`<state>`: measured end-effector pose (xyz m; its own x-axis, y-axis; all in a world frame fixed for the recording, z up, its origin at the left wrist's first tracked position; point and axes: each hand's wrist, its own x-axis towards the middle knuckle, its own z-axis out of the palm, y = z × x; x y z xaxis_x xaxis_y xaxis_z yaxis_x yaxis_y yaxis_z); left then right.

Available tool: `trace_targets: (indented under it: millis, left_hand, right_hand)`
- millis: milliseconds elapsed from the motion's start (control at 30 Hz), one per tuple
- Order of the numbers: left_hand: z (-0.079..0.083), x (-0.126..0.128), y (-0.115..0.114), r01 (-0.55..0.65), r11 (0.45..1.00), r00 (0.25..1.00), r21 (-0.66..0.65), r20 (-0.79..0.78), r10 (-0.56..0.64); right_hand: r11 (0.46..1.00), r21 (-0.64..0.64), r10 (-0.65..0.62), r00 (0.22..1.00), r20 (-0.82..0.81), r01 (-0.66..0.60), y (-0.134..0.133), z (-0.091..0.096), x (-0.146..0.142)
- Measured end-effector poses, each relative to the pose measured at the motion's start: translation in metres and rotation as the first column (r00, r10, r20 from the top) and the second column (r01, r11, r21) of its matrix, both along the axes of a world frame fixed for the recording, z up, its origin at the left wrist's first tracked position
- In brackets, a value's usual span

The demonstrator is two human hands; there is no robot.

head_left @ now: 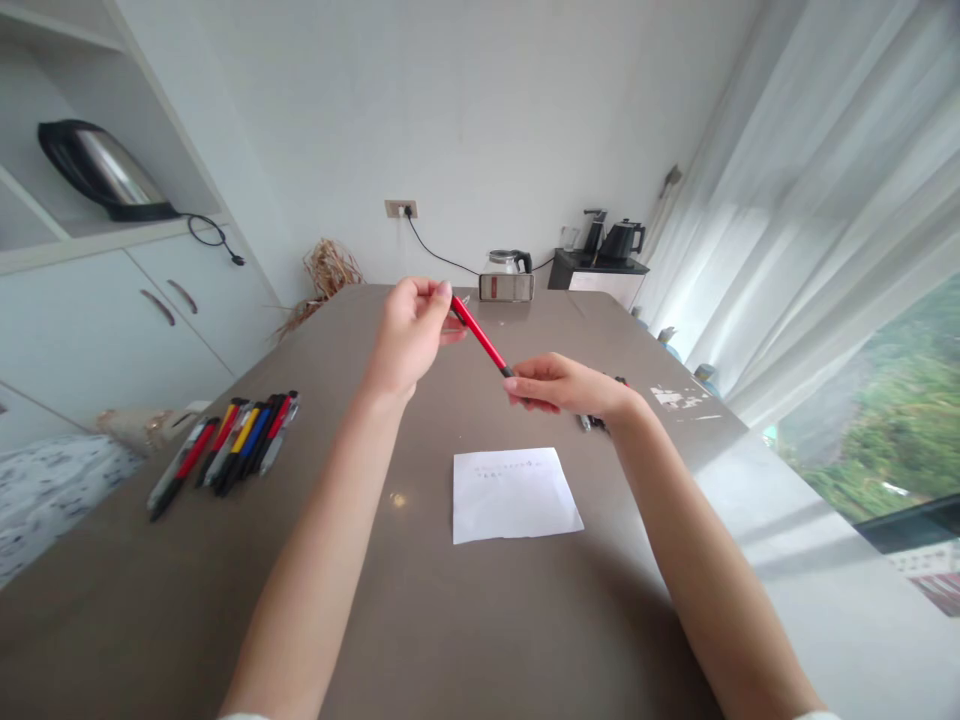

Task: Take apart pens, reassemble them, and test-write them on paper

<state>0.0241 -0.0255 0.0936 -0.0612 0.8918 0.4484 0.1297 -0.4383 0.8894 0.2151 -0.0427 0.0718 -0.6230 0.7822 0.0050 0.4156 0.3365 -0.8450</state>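
Above the brown table, my left hand is closed around the upper end of a red pen. The pen slants down to the right. My right hand pinches its dark lower tip with the fingers closed. A white sheet of paper with a line of faint writing lies flat on the table just below both hands. A few more pens lie on the table behind my right wrist, mostly hidden by it.
A row of several pens lies at the table's left. A phone and a glass kettle stand at the far edge. White scraps lie at the right. Cabinets with a kettle on the left, curtains on the right.
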Motion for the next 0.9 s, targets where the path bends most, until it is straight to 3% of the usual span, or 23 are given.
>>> trace_targets:
  millis: [100, 167, 233, 300, 400, 467, 633, 900]
  left_hand:
    - [-0.021, -0.016, 0.016, 0.072, 0.988, 0.991, -0.135, -0.101, -0.086]
    - [-0.029, -0.023, 0.02, 0.019, 0.991, 0.956, -0.132, -0.287, -0.056]
    - [-0.032, -0.025, 0.016, -0.06, 0.998, 0.852, 0.02, -0.52, 0.062]
    - [-0.031, -0.02, 0.008, -0.025, 0.985, 0.7, 0.171, -0.701, 0.139]
    - [-0.029, -0.007, -0.004, 0.147, 0.981, 0.515, 0.123, -0.857, 0.03]
    - [-0.03, 0.002, -0.008, 0.171, 0.982, 0.455, 0.081, -0.891, -0.005]
    - [-0.033, 0.009, -0.009, 0.116, 0.979, 0.393, 0.166, -0.913, 0.108]
    - [-0.039, 0.011, -0.006, 0.125, 0.977, 0.29, 0.17, -0.949, 0.128]
  right_hand:
    - [0.975, -0.097, -0.213, 0.956, -0.199, 0.197, 0.015, -0.02, 0.017]
    - [0.939, -0.162, -0.34, 0.896, -0.286, 0.304, 0.024, -0.031, 0.024]
    - [0.92, -0.192, -0.386, 0.877, -0.287, 0.342, 0.028, -0.036, 0.026]
    - [0.923, -0.203, -0.37, 0.895, -0.249, 0.326, 0.028, -0.037, 0.023]
    - [0.931, -0.205, -0.345, 0.911, -0.227, 0.302, 0.022, -0.032, 0.013]
    - [0.92, -0.199, -0.38, 0.892, -0.244, 0.338, 0.018, -0.029, 0.008]
    - [0.853, -0.235, -0.519, 0.809, -0.276, 0.466, 0.018, -0.03, 0.003]
    - [0.864, -0.302, -0.499, 0.761, -0.415, 0.402, 0.03, -0.045, 0.0]
